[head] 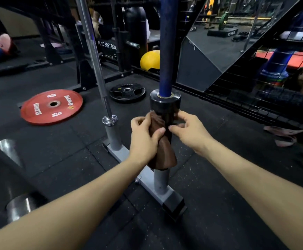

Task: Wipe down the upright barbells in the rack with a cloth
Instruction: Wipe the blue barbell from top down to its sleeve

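An upright barbell with a blue shaft [167, 51] and a black sleeve [165, 105] stands in a grey floor rack [158, 188]. A brown cloth [162, 152] is wrapped around the lower part of the black sleeve. My left hand [144, 138] grips the cloth against the sleeve from the left. On the right side of the sleeve my right hand [188, 130] pinches the cloth's edge with thumb and fingers. A second, silver barbell [94, 56] stands upright in the rack's far tube, to the left and behind.
A red 25 kg plate [51, 106] and a small black plate [127, 92] lie on the black rubber floor. A yellow ball [150, 60] sits behind the blue bar. A wire mesh fence [255, 98] runs along the right. Metal cones [12, 152] stand at left.
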### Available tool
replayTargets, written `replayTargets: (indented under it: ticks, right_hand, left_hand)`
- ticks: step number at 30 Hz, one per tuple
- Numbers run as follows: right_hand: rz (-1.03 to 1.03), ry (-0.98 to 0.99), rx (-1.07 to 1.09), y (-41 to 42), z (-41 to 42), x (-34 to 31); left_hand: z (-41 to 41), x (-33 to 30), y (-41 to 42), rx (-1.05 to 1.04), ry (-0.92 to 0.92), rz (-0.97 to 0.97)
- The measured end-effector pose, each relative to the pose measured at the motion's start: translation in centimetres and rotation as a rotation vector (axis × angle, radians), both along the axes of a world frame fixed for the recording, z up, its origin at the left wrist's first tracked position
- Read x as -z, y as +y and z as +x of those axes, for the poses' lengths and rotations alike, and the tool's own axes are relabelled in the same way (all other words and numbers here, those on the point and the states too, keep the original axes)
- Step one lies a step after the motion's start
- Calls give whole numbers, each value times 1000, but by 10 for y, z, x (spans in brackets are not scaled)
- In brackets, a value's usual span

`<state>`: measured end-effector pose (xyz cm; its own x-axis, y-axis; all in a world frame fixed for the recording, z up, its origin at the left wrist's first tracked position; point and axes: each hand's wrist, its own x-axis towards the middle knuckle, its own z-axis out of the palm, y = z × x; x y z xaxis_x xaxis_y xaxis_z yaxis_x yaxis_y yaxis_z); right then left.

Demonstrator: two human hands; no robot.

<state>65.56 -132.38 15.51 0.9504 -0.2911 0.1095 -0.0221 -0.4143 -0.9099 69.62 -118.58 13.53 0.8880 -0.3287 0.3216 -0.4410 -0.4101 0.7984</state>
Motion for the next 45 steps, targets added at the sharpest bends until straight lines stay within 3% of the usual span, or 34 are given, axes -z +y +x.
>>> replayTargets:
  ticks: [4,8,16,27,33,38,43,45]
  right_hand:
    - [34,-20,-24,-2,2,12]
    - [147,-22,8,3,3,19]
    - [142,-62,19,2,6,13]
    - [84,-60,20,-1,6,31]
    - [71,-84,31,-1,10,32]
    - [63,-93,55,-1,15,39]
    - [80,-83,69,1,12,39]
    - [66,-76,68,1,12,37]
  left_hand:
    - [4,22,-3,-50,3,0]
    - [3,41,1,-24,85,190]
    - [0,0,-3,-50,-28,-43]
    - [0,80,0,-30,228,264]
    - [4,43,1,-68,-32,9]
    - [-4,77,-12,-129,83,11]
    - [-3,96,-9,-107,279,299]
    - [-5,87,-7,-106,278,238]
